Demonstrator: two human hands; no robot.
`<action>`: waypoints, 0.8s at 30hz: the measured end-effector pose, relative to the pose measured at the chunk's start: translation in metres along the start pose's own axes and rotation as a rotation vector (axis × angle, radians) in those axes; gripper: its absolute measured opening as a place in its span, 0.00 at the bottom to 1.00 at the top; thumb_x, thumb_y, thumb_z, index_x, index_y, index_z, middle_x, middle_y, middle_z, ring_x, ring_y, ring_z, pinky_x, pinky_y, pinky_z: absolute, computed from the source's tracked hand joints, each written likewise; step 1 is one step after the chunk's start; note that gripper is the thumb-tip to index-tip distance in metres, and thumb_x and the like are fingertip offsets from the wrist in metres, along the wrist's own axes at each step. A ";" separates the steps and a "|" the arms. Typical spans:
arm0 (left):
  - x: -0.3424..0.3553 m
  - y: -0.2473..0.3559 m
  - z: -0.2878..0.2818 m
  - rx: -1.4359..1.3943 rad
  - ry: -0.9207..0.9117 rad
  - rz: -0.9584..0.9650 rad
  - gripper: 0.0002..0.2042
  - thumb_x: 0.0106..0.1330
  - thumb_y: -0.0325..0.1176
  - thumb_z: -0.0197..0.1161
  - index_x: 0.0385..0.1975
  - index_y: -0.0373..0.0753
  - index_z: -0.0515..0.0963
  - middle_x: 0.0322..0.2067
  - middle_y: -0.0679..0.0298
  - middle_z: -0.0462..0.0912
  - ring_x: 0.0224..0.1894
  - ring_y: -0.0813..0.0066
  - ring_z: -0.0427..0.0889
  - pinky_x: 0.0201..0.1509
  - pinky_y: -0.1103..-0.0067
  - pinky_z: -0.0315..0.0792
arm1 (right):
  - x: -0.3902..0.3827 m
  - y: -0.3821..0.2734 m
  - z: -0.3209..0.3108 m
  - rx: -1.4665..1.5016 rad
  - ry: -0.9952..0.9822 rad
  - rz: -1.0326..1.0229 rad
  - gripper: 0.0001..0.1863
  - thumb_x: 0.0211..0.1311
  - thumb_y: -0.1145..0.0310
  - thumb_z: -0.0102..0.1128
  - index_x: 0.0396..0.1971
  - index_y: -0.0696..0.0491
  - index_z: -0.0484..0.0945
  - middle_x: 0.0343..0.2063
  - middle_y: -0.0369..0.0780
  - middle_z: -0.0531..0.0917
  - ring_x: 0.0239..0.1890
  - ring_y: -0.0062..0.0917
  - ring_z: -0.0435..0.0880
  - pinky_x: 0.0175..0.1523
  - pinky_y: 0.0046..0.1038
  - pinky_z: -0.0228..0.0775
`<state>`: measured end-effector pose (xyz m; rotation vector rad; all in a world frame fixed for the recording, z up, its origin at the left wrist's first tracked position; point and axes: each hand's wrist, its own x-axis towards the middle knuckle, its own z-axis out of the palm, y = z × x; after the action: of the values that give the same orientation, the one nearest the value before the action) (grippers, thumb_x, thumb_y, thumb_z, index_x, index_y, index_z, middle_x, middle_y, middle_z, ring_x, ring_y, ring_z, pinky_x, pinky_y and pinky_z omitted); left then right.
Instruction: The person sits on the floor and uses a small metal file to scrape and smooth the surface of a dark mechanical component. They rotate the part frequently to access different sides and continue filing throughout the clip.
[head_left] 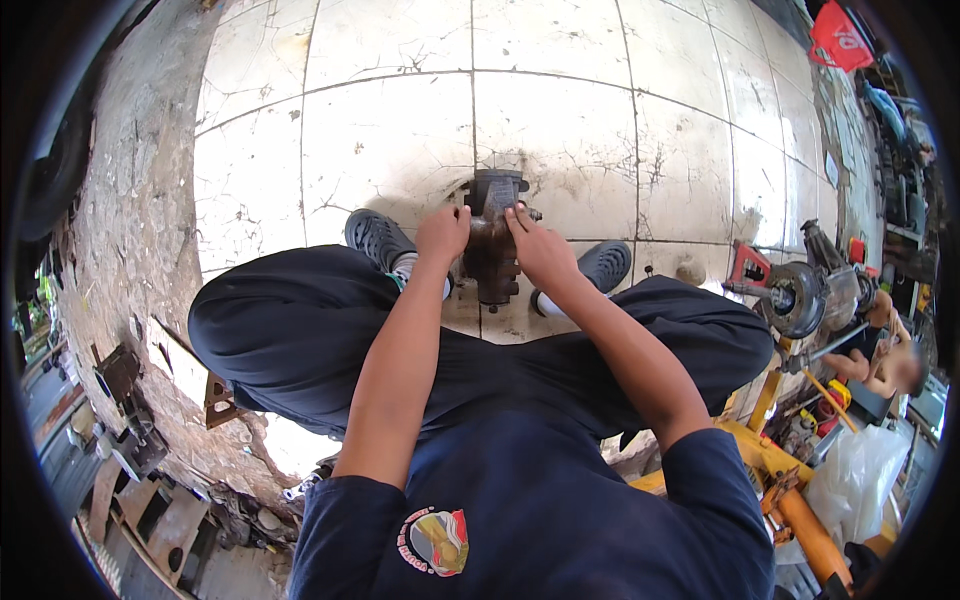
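Note:
A dark brown, greasy cast metal housing (pixel 492 240) stands on the tiled floor between my feet. Its far end carries a round grey flange, and small bolts or fittings stick out of its sides. My left hand (pixel 443 235) is closed against the housing's left side, with its fingertips mostly hidden. From the right, my right hand (pixel 543 252) grips the housing's upper part, the index finger lying along its top. A small fitting (pixel 534 214) juts out just beyond those fingers.
Dark clogs (pixel 378 238) are on my feet at either side. To the right stand a large round metal assembly with a shaft (pixel 797 298), a red stand (pixel 748 265) and a yellow frame (pixel 765 450). Another person (pixel 880 350) sits beyond. Rough concrete (pixel 140 220) borders the tiles on the left.

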<state>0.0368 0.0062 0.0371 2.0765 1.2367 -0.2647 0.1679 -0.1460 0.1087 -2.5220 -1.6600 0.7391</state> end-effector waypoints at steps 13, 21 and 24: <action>0.003 0.001 0.010 -0.030 0.010 -0.076 0.25 0.75 0.55 0.51 0.44 0.40 0.86 0.42 0.45 0.89 0.47 0.40 0.87 0.53 0.53 0.79 | 0.034 0.013 0.007 0.121 0.087 0.047 0.30 0.63 0.74 0.48 0.68 0.50 0.75 0.66 0.46 0.78 0.52 0.46 0.86 0.57 0.44 0.79; -0.004 0.016 0.011 0.092 0.037 -0.099 0.23 0.76 0.52 0.50 0.44 0.42 0.87 0.40 0.45 0.89 0.45 0.45 0.88 0.52 0.54 0.80 | 0.013 0.016 -0.017 0.124 0.008 -0.092 0.28 0.65 0.71 0.49 0.66 0.52 0.77 0.66 0.45 0.79 0.52 0.41 0.88 0.54 0.42 0.81; 0.001 0.013 0.008 0.059 0.018 -0.096 0.23 0.76 0.52 0.50 0.43 0.42 0.87 0.40 0.45 0.89 0.45 0.45 0.88 0.52 0.53 0.80 | 0.035 0.006 0.000 0.096 0.099 0.013 0.29 0.65 0.73 0.49 0.68 0.49 0.76 0.67 0.44 0.78 0.49 0.43 0.88 0.51 0.43 0.81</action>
<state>0.0494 -0.0025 0.0366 2.0763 1.3563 -0.3313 0.1837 -0.1180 0.0944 -2.4627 -1.5410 0.6660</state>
